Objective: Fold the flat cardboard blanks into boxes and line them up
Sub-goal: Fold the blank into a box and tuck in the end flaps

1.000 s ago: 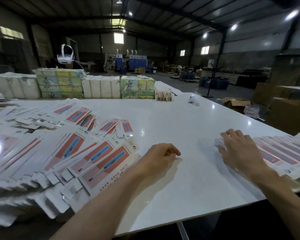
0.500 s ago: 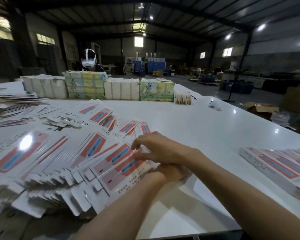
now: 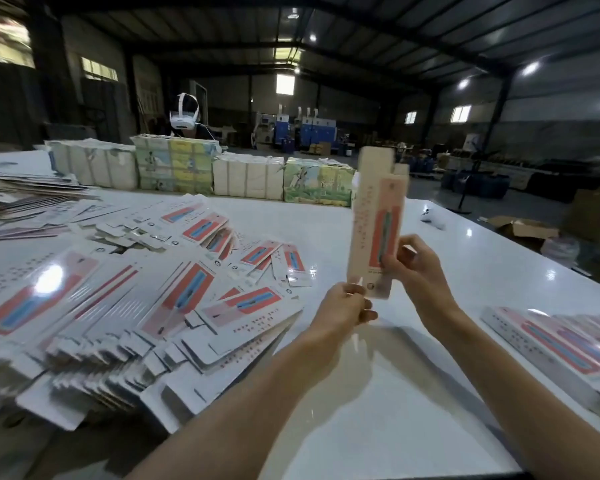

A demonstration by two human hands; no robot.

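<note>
A long narrow cardboard blank [image 3: 374,220], white with a red and blue panel, stands upright in the air above the white table [image 3: 378,393]. My left hand [image 3: 342,311] pinches its bottom end. My right hand [image 3: 414,263] grips its lower right edge, thumb on the printed face. A wide fanned heap of flat blanks [image 3: 129,296] covers the table's left half. Folded boxes [image 3: 561,344] lie side by side in a row at the right edge.
Bundled stacks of printed and plain cardboard [image 3: 205,171] line the table's far side. A person wearing a white headset [image 3: 185,117] stands behind them. An open brown carton [image 3: 520,228] sits on the floor to the right.
My right hand left the folded row and crossed to the heap. Both hands then lifted one blank off the heap and stood it upright in front of me.
</note>
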